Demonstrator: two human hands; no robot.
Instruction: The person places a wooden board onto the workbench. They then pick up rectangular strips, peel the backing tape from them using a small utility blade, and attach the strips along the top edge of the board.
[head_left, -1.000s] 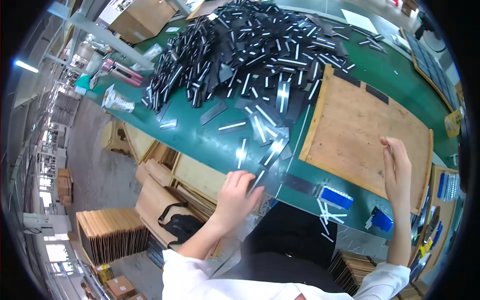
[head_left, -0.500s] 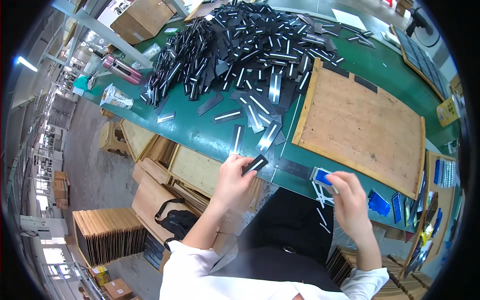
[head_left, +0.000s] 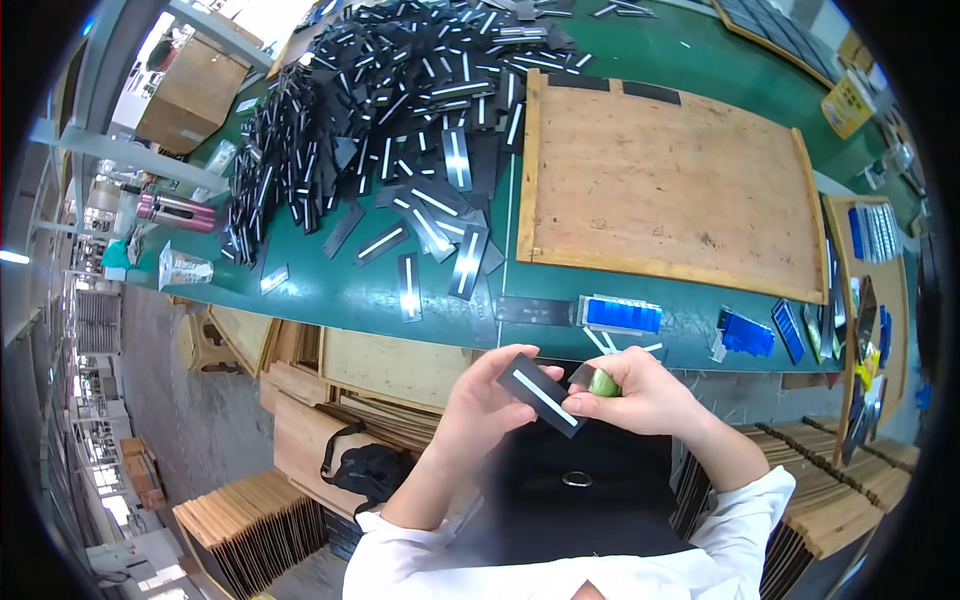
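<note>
My left hand (head_left: pixel 487 402) grips a thin black plate (head_left: pixel 528 383) with a white strip along its middle, tilted in front of my body just off the table's near edge. Beside it, my right hand (head_left: pixel 645 393) is closed round a small green-handled tool (head_left: pixel 603 383) with a flat greyish blade-like end. Its thumb and fingertips come close to the plate's right edge; whether they touch it I cannot tell. On the table edge above my right hand lies a flat blue-and-white pack (head_left: pixel 622 315), white strips (head_left: pixel 600 341) sticking out below it. A plain black plate (head_left: pixel 535 311) lies left of the pack.
A large heap of striped black plates (head_left: pixel 390 110) covers the left of the green table (head_left: pixel 330 295). A wooden tray (head_left: pixel 670 180) lies right of centre. A blue piece (head_left: pixel 748 334), a pink bottle (head_left: pixel 176 211) and a plastic cup (head_left: pixel 186 266) stand or lie near the edges.
My right hand has left the blue pack and come left beside the plate, the green tool now showing in it. The plate in my left hand has turned and nearer my body. The view has shifted right.
</note>
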